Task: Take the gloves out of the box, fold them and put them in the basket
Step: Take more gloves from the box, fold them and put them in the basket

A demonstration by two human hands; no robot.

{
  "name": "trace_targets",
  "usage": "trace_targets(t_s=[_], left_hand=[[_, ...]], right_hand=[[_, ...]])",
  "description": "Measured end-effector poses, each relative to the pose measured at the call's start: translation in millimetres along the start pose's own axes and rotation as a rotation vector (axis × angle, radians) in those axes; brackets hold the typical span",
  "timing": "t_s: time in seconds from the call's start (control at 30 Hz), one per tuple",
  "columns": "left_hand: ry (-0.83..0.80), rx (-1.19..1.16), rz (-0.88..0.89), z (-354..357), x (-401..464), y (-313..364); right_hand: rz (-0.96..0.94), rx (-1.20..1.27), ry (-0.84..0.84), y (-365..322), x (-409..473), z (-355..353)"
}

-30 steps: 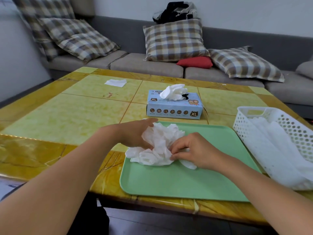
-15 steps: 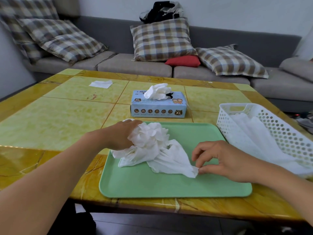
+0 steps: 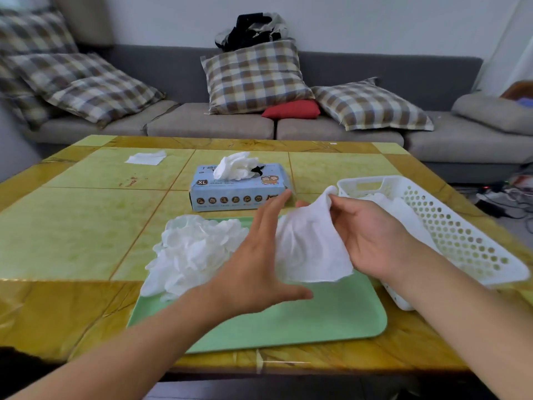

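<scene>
Bare bench [image 3: 72,226] surface spans the left half, broken only by a flat white sheet [image 3: 145,158] near the far-left corner. The glove box [image 3: 239,186] blocks the centre. A heap of gloves [image 3: 193,252] fills the tray's [image 3: 317,321] left end; the basket [image 3: 461,235] walls off the right edge.
</scene>
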State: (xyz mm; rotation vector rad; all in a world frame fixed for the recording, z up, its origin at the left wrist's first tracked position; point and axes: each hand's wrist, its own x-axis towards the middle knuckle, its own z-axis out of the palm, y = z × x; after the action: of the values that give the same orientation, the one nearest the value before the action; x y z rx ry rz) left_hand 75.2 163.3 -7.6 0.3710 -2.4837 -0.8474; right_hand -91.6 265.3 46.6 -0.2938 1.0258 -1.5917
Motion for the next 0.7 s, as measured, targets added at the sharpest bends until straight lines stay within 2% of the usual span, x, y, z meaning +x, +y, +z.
trace_targets(t_s=[0.13,0.2,0.23,0.3,0.33,0.4,0.47,0.5,0.57,0.63,0.7], left_hand=[[0.41,0.001,0.182,14.5,13.2,-6.2],[0.499,-0.003,0.231,10.2,17.3,-4.8],[0.503,-0.078,0.179,7.5,18.3,-1.1],[0.442,-0.315,-0.049,1.3,21.2,7.8],[0.414,-0.42,-0.181,-0.8,23.8,12.4],[0.38,-0.595,-0.4,-8.9,29.3,12.6],[0.385,-0.721,-0.526,-14.7,32.2,7.0],[0.392,-0.756,-0.557,-15.7,32.6,5.4],[0.392,-0.76,-0.552,-14.6,30.4,6.3],[0.29,-0.82,-0.465,-11.4,26.4,12.5],[0.06,-0.913,-0.387,-10.3,22.7,23.9]], right_hand=[[-0.059,0.094,0.037,-3.5,-1.8,-9.2],[-0.082,0.121,0.062,-5.2,-1.7,-13.9],[-0.082,0.137,0.065,-5.1,-0.4,-15.6],[-0.078,0.143,0.075,-2.2,0.8,-11.4],[-0.113,0.051,0.117,0.0,0.5,-11.2],[-0.278,-0.356,0.304,7.2,-0.1,-8.9],[-0.543,-0.722,0.474,15.6,-2.8,-7.6],[-0.668,-0.821,0.481,19.2,-3.9,-6.9],[-0.76,-0.933,0.309,28.1,-6.0,-2.7],[-0.657,-1.044,0.135,36.1,-5.9,2.5],[-0.575,-1.114,0.118,40.4,0.4,4.5]])
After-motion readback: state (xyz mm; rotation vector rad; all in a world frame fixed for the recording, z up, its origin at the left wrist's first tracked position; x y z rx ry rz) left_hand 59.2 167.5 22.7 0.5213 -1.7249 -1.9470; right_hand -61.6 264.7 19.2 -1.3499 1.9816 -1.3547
